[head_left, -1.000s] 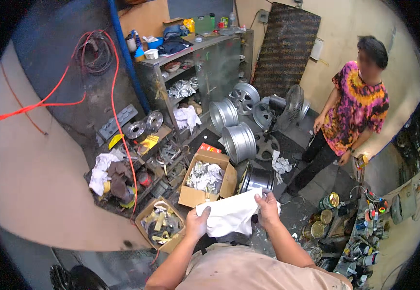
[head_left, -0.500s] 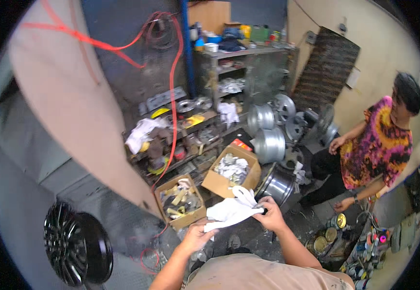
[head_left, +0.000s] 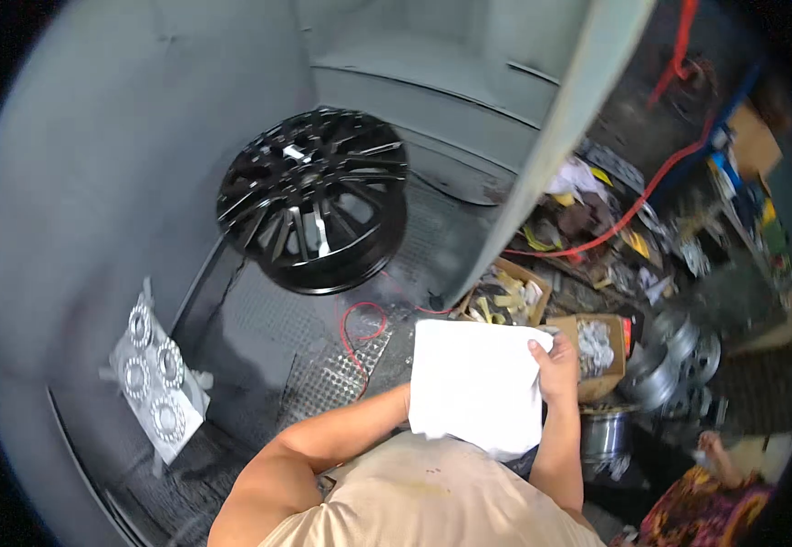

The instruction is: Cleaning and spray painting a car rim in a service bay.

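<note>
Grey wall; wht cloth, R edge in R hand

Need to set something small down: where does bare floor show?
Bare grey floor shows between the black wheel and the white panel, left of the white cloth. To the right it is crowded: cardboard boxes and silver wheels stand close together.
</note>
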`<move>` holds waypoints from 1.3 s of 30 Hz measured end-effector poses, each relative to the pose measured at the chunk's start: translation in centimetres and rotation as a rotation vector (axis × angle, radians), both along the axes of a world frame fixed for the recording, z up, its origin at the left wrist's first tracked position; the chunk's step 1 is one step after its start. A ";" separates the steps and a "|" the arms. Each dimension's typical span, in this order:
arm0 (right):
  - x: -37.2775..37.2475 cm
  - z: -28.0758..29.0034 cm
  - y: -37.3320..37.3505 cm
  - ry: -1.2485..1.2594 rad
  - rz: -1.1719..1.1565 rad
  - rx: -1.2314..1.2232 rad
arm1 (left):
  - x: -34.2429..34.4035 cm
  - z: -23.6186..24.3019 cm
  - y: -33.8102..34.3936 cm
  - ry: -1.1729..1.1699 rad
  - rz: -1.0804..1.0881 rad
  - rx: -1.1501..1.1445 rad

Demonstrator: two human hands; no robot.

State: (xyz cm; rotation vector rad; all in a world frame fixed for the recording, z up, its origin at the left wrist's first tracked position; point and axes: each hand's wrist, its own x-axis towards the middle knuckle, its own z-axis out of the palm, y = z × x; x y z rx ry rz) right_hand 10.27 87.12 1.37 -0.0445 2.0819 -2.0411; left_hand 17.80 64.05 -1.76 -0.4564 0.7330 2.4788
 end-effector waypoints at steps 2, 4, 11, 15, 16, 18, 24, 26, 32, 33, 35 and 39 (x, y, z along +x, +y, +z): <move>0.1 -2.8 -1.7 0.014 0.119 0.043 | 1.4 0.5 -1.2 0.032 0.159 -0.051; -0.7 -6.6 -1.4 0.069 0.162 0.085 | 2.7 1.6 -2.4 0.072 0.326 -0.121; -3.6 -11.7 -0.7 -0.297 0.188 0.126 | 6.3 5.7 -9.9 0.181 0.726 -0.477; -4.5 -13.2 -2.8 -0.334 0.223 0.069 | 8.6 9.8 -14.8 0.297 0.818 -0.680; -4.7 -13.4 -4.1 -0.350 0.232 -0.020 | 8.9 10.7 -15.7 0.335 0.845 -0.725; -5.1 -13.5 -6.3 -0.395 0.287 0.022 | 7.4 11.3 -17.1 0.337 0.813 -1.261; -7.0 -11.7 -15.2 -0.349 0.456 -0.043 | 7.8 2.2 -32.8 0.191 1.282 -0.640; -7.7 -12.2 -17.2 -0.343 0.426 -0.033 | 6.8 0.9 -38.1 -0.169 1.099 -1.593; -9.6 -18.3 -20.0 -0.400 0.216 0.181 | 0.4 -3.6 -53.0 0.029 1.154 -1.186; -9.0 -20.5 -18.2 -0.427 0.132 0.309 | -1.1 -3.0 -55.4 -0.100 0.868 -1.436; -5.8 -33.7 -9.1 -0.218 -0.044 0.666 | -8.3 0.4 -56.0 -0.152 0.696 -1.389; 2.2 -33.0 -7.2 -0.969 -0.200 0.198 | -14.8 1.3 -64.7 -0.196 0.362 -1.751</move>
